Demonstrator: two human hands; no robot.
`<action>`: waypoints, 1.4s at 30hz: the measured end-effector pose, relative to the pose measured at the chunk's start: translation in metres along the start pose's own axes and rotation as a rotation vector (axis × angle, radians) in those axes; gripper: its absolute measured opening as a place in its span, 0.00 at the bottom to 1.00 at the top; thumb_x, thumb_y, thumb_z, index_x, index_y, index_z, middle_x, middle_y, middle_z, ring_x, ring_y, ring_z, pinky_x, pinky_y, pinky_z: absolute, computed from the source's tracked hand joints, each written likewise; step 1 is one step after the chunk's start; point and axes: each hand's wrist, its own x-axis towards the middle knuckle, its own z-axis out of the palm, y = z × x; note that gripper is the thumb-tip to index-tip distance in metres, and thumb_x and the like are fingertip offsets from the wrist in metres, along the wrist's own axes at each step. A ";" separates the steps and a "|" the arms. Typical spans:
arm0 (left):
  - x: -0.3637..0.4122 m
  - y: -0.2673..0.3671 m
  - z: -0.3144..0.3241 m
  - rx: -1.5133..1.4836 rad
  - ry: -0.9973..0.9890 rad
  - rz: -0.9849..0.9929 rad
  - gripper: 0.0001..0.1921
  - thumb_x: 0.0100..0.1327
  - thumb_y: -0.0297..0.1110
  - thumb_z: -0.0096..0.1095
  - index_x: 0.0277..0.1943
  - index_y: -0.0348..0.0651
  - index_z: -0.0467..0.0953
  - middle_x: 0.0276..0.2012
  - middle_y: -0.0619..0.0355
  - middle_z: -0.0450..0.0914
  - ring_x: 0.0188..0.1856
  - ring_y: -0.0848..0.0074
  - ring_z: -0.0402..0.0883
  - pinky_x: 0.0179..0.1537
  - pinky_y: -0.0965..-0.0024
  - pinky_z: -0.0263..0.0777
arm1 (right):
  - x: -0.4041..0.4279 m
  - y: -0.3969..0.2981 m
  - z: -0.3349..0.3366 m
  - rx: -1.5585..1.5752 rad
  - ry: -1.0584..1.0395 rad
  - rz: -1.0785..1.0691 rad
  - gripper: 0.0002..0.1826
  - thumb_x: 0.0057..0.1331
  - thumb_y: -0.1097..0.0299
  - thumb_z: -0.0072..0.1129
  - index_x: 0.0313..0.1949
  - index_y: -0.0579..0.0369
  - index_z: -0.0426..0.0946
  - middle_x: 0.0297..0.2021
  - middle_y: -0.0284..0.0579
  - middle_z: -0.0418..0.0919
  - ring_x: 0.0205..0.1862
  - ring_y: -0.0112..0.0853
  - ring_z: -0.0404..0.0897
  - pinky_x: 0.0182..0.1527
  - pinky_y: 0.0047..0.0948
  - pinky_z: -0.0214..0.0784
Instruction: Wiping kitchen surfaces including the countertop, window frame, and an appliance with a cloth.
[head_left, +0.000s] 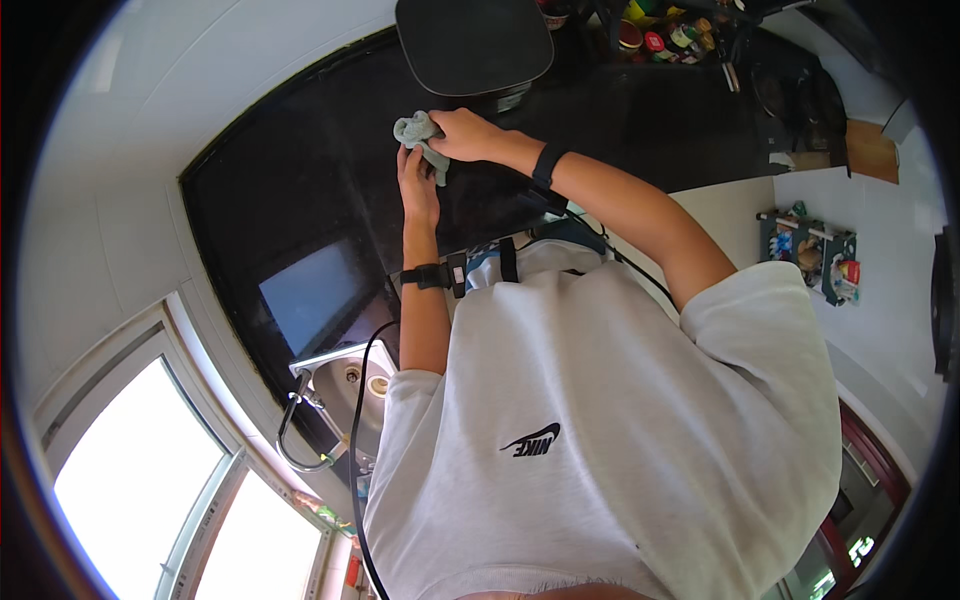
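A bunched grey-green cloth (414, 127) is held over the black countertop (330, 150). My right hand (466, 135) grips it from the right side. My left hand (417, 186) holds it from below, the fingers pointing up against the folds. One end of the cloth hangs down between the two hands. Just beyond them stands a dark, square-topped object (474, 46) with rounded corners; what lies under its top is mostly hidden.
A steel sink (341, 390) with a curved faucet (300, 450) lies to the left, near a window (142, 450). Jars and bottles (671, 41) stand at the back right, near a gas stove (799, 101). A black cable (354, 450) runs beside my left arm.
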 end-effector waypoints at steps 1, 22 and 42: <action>0.003 -0.004 0.004 -0.030 -0.016 0.012 0.30 0.89 0.41 0.69 0.85 0.42 0.71 0.75 0.53 0.83 0.77 0.63 0.80 0.77 0.54 0.76 | -0.004 0.008 -0.010 0.013 0.003 -0.002 0.24 0.76 0.55 0.72 0.59 0.63 0.86 0.52 0.65 0.95 0.56 0.65 0.94 0.61 0.62 0.87; 0.071 -0.090 0.145 0.023 0.602 0.541 0.25 0.85 0.24 0.64 0.80 0.41 0.73 0.70 0.54 0.83 0.66 0.68 0.86 0.68 0.61 0.81 | 0.108 0.110 -0.129 -0.247 0.661 -0.613 0.32 0.80 0.67 0.71 0.81 0.57 0.77 0.77 0.62 0.78 0.79 0.62 0.76 0.82 0.62 0.69; 0.119 -0.100 0.117 0.061 1.028 0.745 0.27 0.85 0.42 0.77 0.74 0.35 0.76 0.64 0.46 0.89 0.65 0.61 0.87 0.70 0.56 0.78 | 0.122 0.110 -0.090 -0.348 0.491 -0.714 0.30 0.82 0.67 0.71 0.80 0.61 0.77 0.76 0.65 0.80 0.78 0.65 0.78 0.82 0.63 0.69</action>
